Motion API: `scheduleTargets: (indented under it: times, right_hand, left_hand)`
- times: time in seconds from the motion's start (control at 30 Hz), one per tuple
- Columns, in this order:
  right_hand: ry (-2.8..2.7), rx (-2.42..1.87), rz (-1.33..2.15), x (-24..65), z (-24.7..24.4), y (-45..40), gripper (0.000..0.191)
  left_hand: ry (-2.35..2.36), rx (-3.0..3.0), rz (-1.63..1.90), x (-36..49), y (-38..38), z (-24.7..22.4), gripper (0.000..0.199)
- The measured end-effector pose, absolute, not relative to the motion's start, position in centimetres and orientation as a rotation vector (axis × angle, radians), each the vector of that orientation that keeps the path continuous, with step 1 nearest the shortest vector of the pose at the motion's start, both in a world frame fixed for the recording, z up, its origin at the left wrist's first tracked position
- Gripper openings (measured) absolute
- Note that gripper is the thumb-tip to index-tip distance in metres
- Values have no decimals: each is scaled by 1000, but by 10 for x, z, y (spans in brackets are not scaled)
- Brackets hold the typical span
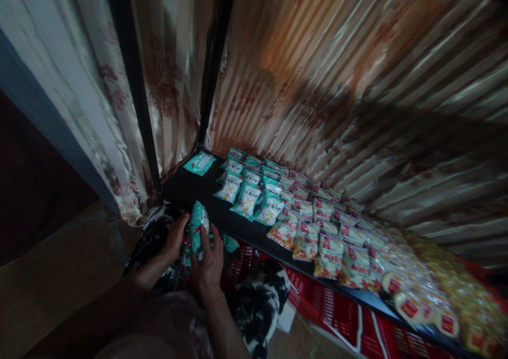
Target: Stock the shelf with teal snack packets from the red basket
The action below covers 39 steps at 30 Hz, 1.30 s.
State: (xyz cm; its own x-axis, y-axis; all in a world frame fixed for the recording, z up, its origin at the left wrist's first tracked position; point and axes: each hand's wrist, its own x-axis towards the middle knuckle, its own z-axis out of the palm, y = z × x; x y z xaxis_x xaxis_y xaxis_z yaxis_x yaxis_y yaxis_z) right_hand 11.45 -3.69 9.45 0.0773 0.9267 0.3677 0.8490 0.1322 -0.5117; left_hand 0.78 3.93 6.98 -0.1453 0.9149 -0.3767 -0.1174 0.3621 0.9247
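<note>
A teal and white snack bag (197,225) is held upright between my two hands, just off the shelf's front edge. My left hand (174,238) grips its left side. My right hand (210,261) presses on its right and front with fingers curved. Another teal snack packet (230,243) lies low to the right of my right hand, partly hidden. On the black shelf (178,187), rows of teal and white snack bags (248,197) stand ahead and to the right of my hands. One flat teal packet (199,163) lies at the shelf's far left corner.
Farther right stand rows of orange and white snack bags (329,253), round white packs (408,303) and yellow wrapped items (468,290). Red plastic baskets (337,316) sit under the shelf edge. Black posts (135,78) rise at the left, with pleated curtains (317,83) behind.
</note>
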Motion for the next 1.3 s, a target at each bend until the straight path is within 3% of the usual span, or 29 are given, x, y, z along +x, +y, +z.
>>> scheduleTargets:
  times: [0.23, 0.6, 0.87, 1.17, 1.3]
  right_hand:
    - [-1878, -1746, 92, 111, 92, -37, 75]
    - [-1893, -1728, 44, 100, 73, -43, 73]
    - [-1917, -1677, 130, 102, 85, -47, 66]
    - [-1693, -1575, 279, 106, 85, -45, 37]
    - [-1422, -1655, 282, 114, 73, -39, 41]
  left_hand:
    - [1212, 838, 1090, 7, 40, 76, 43]
    - [1108, 804, 940, 11, 31, 82, 52]
    - [1112, 666, 893, 13, 33, 93, 45]
    - [1178, 716, 902, 11, 36, 91, 48]
    - [1125, 726, 836, 12, 35, 91, 49]
